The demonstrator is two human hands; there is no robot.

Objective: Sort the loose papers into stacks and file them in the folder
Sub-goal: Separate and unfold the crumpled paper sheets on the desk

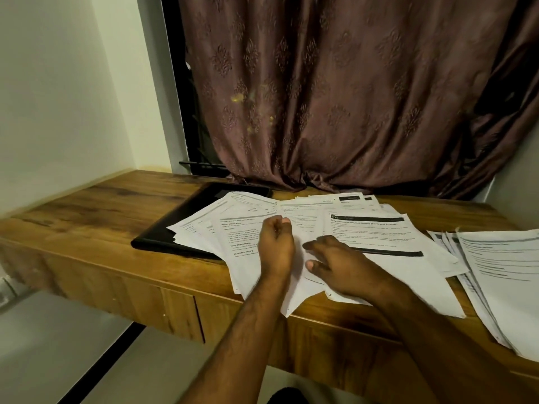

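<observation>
Left hand: the left hand point(275, 243) is seen over the middle of the loose papers point(291, 228), with its fingers curled inward and the thumb drawn against the fingertips; whether a sheet edge is pinched between them cannot be told.
Right hand: the right hand point(335, 262) is laid flat on the papers, fingers spread and nearly straight, pointed to the left; the sheets are pressed down, and nothing is gripped.
Papers: white printed sheets with black headings and dark bars are fanned out untidily, overlapped at different angles; some corners are hung over the front edge of the desk point(87, 205).
Second pile: a separate stack of papers point(501, 272) is set at the right end of the desk, apart from both hands.
Folder: a black folder point(175, 225) is laid flat on the desk, partly covered by the left side of the fanned sheets, just left of the left hand.
Background: a brown patterned curtain point(350, 97) is hung behind the desk.
</observation>
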